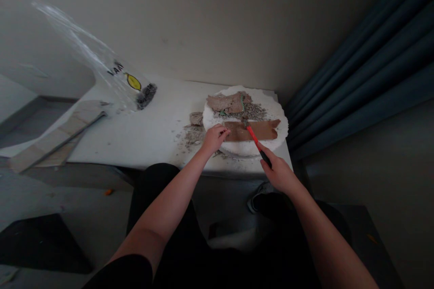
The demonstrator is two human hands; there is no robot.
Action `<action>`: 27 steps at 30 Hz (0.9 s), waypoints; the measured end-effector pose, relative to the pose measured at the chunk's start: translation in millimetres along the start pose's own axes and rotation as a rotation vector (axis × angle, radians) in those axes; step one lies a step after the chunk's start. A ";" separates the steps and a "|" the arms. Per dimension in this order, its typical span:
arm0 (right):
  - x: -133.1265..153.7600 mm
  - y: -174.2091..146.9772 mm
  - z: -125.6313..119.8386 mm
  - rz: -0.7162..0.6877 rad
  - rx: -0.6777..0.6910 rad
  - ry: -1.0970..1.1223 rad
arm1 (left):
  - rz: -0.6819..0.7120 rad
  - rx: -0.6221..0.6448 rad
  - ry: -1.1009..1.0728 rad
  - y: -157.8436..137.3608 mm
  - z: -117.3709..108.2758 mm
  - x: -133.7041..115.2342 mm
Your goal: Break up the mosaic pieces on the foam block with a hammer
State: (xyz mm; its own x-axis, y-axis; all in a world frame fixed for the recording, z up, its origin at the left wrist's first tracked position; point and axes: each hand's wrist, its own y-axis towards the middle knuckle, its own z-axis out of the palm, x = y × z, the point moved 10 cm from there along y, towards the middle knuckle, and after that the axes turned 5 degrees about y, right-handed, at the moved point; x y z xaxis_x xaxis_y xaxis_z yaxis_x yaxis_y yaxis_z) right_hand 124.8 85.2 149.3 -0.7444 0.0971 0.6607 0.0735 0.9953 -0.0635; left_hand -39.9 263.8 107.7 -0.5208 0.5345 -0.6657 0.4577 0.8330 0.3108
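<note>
My right hand (pixel 278 172) is wrapped around the black grip of a hammer (pixel 252 136) with a red handle. The hammer's small head rests over a brown flat strip (pixel 264 131), which looks like cardboard and has a torn right end. At the strip's left end, my left hand (pixel 214 139) is closed in a pinch; what lies between its fingertips is too small to make out. Under the strip is a round white pad (pixel 283 119). Behind the strip lie a cracked brown slab (pixel 225 103) with green bits and a heap of grey crumbs (pixel 256 112).
Grey rubble (pixel 193 137) is scattered left of the pad on the white table (pixel 152 126). A clear plastic bag (pixel 111 70) with a yellow print stands at the back left. Flat boards with a dark bar (pixel 68 137) overhang the left edge. Dark blue curtains (pixel 366 58) hang at right.
</note>
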 end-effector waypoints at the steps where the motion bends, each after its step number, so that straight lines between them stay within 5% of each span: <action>1: -0.3 0.1 0.2 0.000 0.001 -0.002 | 0.001 0.000 0.004 -0.1 -0.3 -0.3; 15: 3.2 -0.7 -5.6 0.014 -0.014 0.048 | 0.033 0.014 0.078 -1.8 1.8 -5.9; 20: 32.6 -12.5 -12.8 -0.076 -0.024 0.287 | 0.039 0.022 0.120 -2.3 2.2 -9.1; 27: 67.7 -15.5 -0.6 -0.177 0.011 0.314 | 0.006 0.014 0.117 -2.5 2.8 -3.6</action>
State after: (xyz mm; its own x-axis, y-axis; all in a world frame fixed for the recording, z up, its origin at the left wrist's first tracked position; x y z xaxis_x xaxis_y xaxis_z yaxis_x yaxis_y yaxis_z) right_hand 73.7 76.4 195.5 -0.5043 -0.0797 0.8599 -0.0466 0.9968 0.0651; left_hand -37.2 259.4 107.4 -0.5983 0.5536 -0.5793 0.4706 0.8279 0.3051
